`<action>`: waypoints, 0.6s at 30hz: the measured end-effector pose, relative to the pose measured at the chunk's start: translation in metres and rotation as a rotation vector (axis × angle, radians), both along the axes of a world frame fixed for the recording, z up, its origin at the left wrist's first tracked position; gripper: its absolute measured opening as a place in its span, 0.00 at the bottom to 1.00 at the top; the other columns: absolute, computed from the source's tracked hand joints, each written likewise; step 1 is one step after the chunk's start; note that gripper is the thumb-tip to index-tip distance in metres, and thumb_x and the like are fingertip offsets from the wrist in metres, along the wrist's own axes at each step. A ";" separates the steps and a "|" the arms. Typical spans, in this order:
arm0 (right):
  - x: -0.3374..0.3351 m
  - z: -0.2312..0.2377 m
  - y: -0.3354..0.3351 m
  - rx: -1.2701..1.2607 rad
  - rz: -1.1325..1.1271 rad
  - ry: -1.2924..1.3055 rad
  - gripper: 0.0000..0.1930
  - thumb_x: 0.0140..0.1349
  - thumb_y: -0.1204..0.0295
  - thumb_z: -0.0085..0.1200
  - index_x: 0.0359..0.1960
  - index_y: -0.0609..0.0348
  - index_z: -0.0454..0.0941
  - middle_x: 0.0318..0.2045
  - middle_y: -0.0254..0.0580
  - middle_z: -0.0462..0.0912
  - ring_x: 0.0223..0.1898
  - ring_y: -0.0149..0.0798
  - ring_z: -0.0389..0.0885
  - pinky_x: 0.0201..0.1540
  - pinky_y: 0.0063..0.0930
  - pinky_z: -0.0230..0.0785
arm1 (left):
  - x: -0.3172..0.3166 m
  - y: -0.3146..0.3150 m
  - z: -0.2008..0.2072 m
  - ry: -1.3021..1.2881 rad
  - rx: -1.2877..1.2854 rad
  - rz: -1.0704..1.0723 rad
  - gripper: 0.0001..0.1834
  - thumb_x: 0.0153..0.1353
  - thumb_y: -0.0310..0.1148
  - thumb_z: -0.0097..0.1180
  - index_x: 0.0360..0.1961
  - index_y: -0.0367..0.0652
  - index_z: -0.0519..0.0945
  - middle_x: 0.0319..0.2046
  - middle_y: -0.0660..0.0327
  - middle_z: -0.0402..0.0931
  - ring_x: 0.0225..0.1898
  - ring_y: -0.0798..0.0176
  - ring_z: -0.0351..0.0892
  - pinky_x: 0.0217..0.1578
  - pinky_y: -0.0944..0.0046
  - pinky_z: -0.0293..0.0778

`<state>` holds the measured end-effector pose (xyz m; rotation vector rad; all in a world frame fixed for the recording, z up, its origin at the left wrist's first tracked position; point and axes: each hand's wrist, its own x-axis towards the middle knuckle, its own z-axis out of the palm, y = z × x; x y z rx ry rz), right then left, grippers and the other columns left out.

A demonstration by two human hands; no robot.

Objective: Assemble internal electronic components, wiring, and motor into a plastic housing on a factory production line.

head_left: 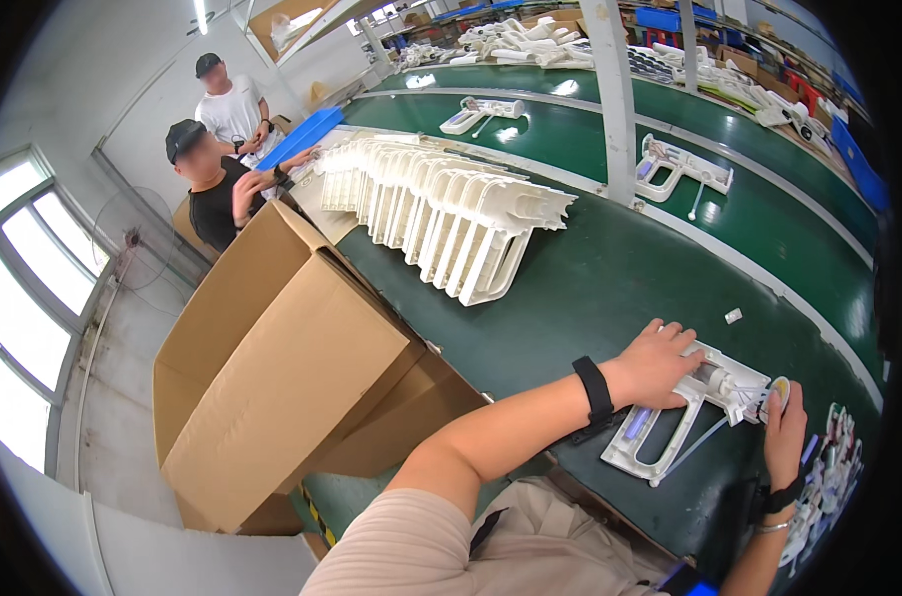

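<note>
In front of me a white plastic housing half (612, 455) with a looped handle lies on the green bench, its inside facing up. A purple cylinder (637, 424) sits in its handle, and a thin white cable runs beside it. My left hand (656, 366) grips the upper side of the housing, thumb across it and fingers over the far edge. At the housing's right end my right hand (786, 429) holds a round white part (777, 395) with a yellowish middle. Thin wires run from this part into the housing. My right fingertips are partly hidden.
A long row of nested white housing halves (431, 204) stands farther up the bench. A large open cardboard box (282, 387) is at left. Small parts (828, 477) lie at right, a small white piece (733, 316) beyond. Two co-workers (208, 184) are at far left; a conveyor (560, 129) carries similar assemblies.
</note>
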<state>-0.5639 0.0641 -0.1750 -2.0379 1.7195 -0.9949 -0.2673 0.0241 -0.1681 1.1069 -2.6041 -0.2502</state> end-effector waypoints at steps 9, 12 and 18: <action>-0.008 0.005 -0.012 0.080 0.031 0.072 0.12 0.68 0.67 0.46 0.37 0.67 0.67 0.24 0.54 0.74 0.25 0.52 0.73 0.30 0.39 0.65 | -0.002 0.007 -0.007 0.010 -0.006 0.032 0.37 0.48 0.48 0.64 0.58 0.41 0.72 0.58 0.45 0.66 0.61 0.43 0.63 0.61 0.43 0.58; -0.008 0.006 -0.014 0.063 0.042 0.073 0.12 0.68 0.67 0.46 0.37 0.66 0.67 0.24 0.55 0.74 0.26 0.52 0.74 0.31 0.39 0.64 | -0.003 0.013 -0.008 0.001 -0.012 0.058 0.38 0.47 0.48 0.64 0.58 0.40 0.72 0.58 0.45 0.66 0.61 0.43 0.63 0.60 0.43 0.58; -0.008 0.001 -0.013 0.065 0.056 0.100 0.11 0.68 0.67 0.46 0.38 0.66 0.67 0.26 0.56 0.74 0.28 0.55 0.74 0.33 0.40 0.64 | -0.004 0.020 -0.015 0.005 -0.068 0.095 0.39 0.47 0.48 0.64 0.59 0.39 0.71 0.58 0.44 0.66 0.61 0.42 0.63 0.60 0.42 0.59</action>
